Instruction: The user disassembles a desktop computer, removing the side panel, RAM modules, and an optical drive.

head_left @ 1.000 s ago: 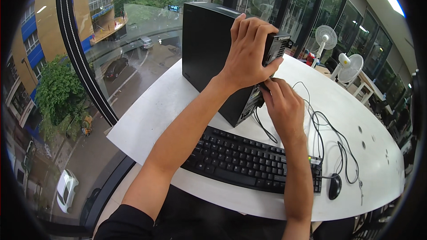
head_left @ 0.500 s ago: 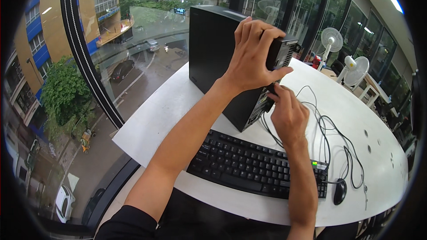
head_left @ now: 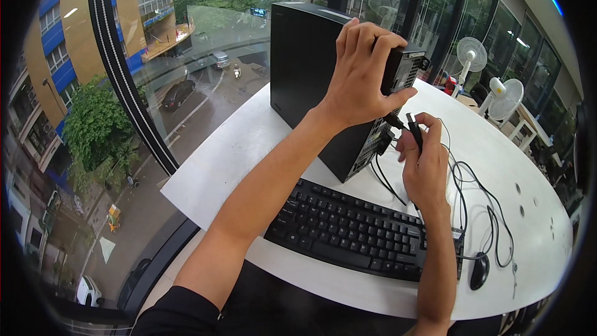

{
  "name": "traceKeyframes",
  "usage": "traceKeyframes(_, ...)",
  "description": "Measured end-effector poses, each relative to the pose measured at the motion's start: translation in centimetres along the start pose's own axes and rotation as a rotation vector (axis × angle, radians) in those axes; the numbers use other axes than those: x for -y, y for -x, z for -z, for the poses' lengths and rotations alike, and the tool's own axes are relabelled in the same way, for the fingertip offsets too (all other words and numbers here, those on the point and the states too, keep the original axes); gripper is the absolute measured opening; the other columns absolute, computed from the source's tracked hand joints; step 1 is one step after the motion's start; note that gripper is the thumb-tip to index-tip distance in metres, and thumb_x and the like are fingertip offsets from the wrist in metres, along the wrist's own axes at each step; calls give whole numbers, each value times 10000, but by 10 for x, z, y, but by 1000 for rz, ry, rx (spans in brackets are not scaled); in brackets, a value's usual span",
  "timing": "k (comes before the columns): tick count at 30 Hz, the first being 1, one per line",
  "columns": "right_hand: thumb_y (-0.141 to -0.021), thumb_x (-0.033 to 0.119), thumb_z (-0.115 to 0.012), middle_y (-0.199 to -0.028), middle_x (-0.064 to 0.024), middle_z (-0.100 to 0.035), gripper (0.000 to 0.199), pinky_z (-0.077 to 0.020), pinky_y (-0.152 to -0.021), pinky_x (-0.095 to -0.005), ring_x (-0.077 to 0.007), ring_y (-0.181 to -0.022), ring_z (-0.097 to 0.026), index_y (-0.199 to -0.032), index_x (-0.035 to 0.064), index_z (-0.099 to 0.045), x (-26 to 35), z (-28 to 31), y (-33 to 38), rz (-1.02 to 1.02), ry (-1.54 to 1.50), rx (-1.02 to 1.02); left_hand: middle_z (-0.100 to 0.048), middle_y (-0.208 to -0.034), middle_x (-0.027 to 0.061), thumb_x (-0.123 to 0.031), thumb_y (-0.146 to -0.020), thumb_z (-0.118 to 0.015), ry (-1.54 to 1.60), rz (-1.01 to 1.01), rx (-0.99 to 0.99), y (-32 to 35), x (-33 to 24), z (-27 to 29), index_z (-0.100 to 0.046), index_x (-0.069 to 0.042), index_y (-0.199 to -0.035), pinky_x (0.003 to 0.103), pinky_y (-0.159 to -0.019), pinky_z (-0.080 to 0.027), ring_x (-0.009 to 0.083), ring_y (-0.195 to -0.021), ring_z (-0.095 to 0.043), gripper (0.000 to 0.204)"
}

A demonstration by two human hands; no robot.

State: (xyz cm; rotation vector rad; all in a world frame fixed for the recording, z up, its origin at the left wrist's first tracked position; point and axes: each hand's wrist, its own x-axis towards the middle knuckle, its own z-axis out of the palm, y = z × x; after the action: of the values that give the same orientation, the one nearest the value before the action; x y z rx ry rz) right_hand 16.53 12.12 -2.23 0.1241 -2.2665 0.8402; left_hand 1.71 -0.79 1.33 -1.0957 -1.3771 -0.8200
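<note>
A black desktop computer tower (head_left: pixel 305 68) stands upright on the white table, its ported back panel turned to the right. My left hand (head_left: pixel 364 78) is clamped over the tower's upper back edge, fingers on top and thumb across the back panel. Just off that panel, my right hand (head_left: pixel 428 158) pinches a black cable plug (head_left: pixel 415 132) with a metal tip pointing up; its exact type is too small to tell. Beside it, another black plug (head_left: pixel 394 121) sits at the back panel, partly under my left thumb. Other cables hang from lower ports.
A black keyboard (head_left: pixel 348 227) lies in front of the tower, partly under my right forearm. Right of it are a black mouse (head_left: pixel 479 271) and looped black cables (head_left: pixel 491 211). The white table (head_left: pixel 211 162) borders tall windows. White fans (head_left: pixel 505 98) stand beyond it.
My right hand has come away from the back panel, moving right, and the plug with its metal tip now shows in its fingers. My left hand keeps its hold on the tower.
</note>
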Motion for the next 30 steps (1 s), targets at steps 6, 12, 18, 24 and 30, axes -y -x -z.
traceKeyframes(6, -1017, 164, -530, -723, -181, -673, 225, -480, -618, -427, -355, -649, -664, -1139, -22, -566, 9, -6, -7, 44, 133, 18, -474, -1177, 90, -363, -693, -839, -1, 18, 19, -1, -3, 2, -486, -118, -1258, 557, -1183, -191, 299, -1210, -434, 709)
traceKeyframes(12, -998, 175, -563, -679, -209, -649, 214, -465, -584, -467, -381, -630, -645, -1082, -19, -597, 8, -10, -11, 69, 237, 47, -450, -1200, 111, -376, -682, -836, -15, 18, 45, 0, -5, 2, -466, -114, -1266, 560, -1185, -178, 315, -1235, -407, 739)
traceKeyframes(18, -990, 180, -571, -613, -171, -625, 180, -461, -557, -492, -389, -568, -621, -1036, 8, -596, 1, -13, -6, 122, 356, 22, -416, -1227, 153, -448, -650, -837, -22, 45, 24, 0, -9, -1, -436, -88, -1260, 571, -1175, -148, 353, -1269, -341, 814)
traceKeyframes(24, -982, 186, -596, -611, -183, -597, 148, -407, -550, -502, -425, -581, -584, -982, 39, -593, -13, 34, 7, 141, 337, -13, -481, -1162, 136, -379, -681, -826, -53, -10, -40, -3, -7, -1, -506, -65, -1193, 499, -1096, -266, 345, -1175, -444, 680)
traceKeyframes(30, -1023, 280, -566, -690, -159, -619, 302, -427, -612, -421, -347, -629, -572, -923, -5, -569, -50, 88, 21, -69, 160, 0, -518, -1222, 145, -305, -762, -799, -79, -21, 8, -4, -6, 7, -510, -36, -1224, 477, -1112, -269, 343, -1255, -416, 608)
